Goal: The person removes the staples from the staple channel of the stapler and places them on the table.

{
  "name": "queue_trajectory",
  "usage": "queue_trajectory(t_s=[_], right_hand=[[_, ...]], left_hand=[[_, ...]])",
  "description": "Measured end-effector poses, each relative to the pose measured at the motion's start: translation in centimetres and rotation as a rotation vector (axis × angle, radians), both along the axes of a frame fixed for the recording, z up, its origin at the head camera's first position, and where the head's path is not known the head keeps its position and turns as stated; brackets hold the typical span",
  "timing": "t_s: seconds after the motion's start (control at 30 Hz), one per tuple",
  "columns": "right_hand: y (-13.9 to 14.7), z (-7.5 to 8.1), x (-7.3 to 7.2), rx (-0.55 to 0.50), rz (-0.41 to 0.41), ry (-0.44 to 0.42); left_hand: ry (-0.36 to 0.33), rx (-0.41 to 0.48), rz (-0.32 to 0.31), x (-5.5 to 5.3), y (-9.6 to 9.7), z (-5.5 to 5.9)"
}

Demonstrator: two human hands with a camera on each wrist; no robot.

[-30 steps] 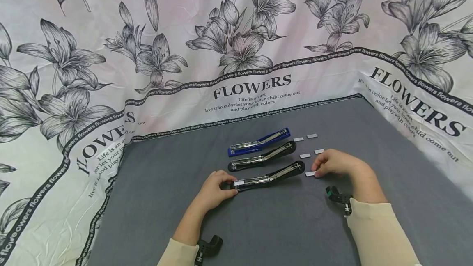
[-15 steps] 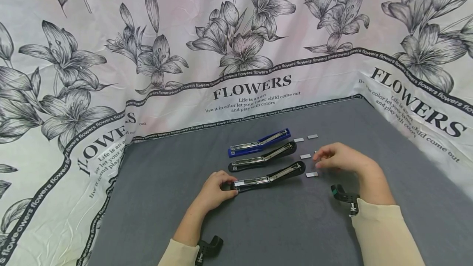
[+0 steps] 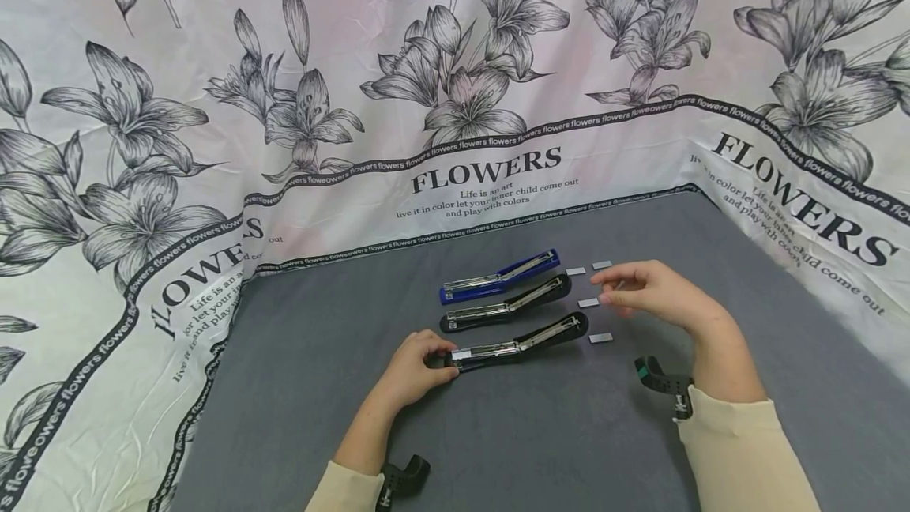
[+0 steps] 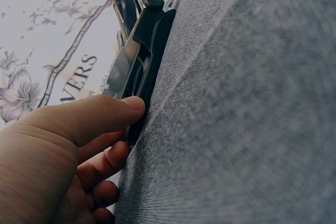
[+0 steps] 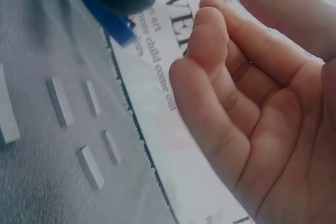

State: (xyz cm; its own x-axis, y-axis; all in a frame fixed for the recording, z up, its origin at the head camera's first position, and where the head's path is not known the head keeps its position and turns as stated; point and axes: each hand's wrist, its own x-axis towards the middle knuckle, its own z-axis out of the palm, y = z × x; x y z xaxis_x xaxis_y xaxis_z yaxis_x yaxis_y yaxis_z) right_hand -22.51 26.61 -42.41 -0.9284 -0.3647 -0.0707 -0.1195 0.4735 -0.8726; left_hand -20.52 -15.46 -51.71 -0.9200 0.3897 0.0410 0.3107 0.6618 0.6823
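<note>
My left hand (image 3: 415, 370) grips the left end of the nearest black stapler (image 3: 519, 344), thumb on the near side; in the left wrist view the thumb presses the base of that stapler (image 4: 149, 51). The stapler lies opened out, its metal channel showing, with a pale piece at the left end. My right hand (image 3: 657, 292) hovers over the small staple strips on the right, fingers loosely bent. Nothing sits between its fingers in the right wrist view. One near strip (image 3: 600, 338) lies beside the stapler's right end; another strip (image 3: 588, 303) is by the fingertips.
Behind the near stapler lie another opened black stapler (image 3: 506, 305) and a blue one (image 3: 501, 278). Two more staple strips lie at the back, one strip (image 3: 576, 271) beside the blue stapler. A flower-printed cloth (image 3: 490, 172) rises behind the grey table surface (image 3: 540, 433).
My right hand has let go of the nearest staple strip, lifted, and moved back over the other strips. The left hand has stayed on the near stapler.
</note>
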Motion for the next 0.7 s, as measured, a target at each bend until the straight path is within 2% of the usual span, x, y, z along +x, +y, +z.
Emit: queue_trajectory(t_s=[0.27, 0.37, 0.53, 0.7], right_hand=[[-2.5, 1.2, 0.5, -0.072, 0.02, 0.043], [-3.8, 1.6, 0.6, -0.088, 0.035, 0.034], [-5.8, 2.0, 0.9, -0.072, 0.038, 0.022], [-7.7, 1.9, 1.1, -0.074, 0.054, 0.047]], left_hand=[[-0.003, -0.007, 0.004, 0.0, 0.0, 0.1], [0.001, -0.01, 0.002, 0.0, 0.0, 0.0], [0.0, -0.016, 0.006, 0.1, 0.0, 0.1], [-0.01, -0.013, 0.01, 0.0, 0.0, 0.2]])
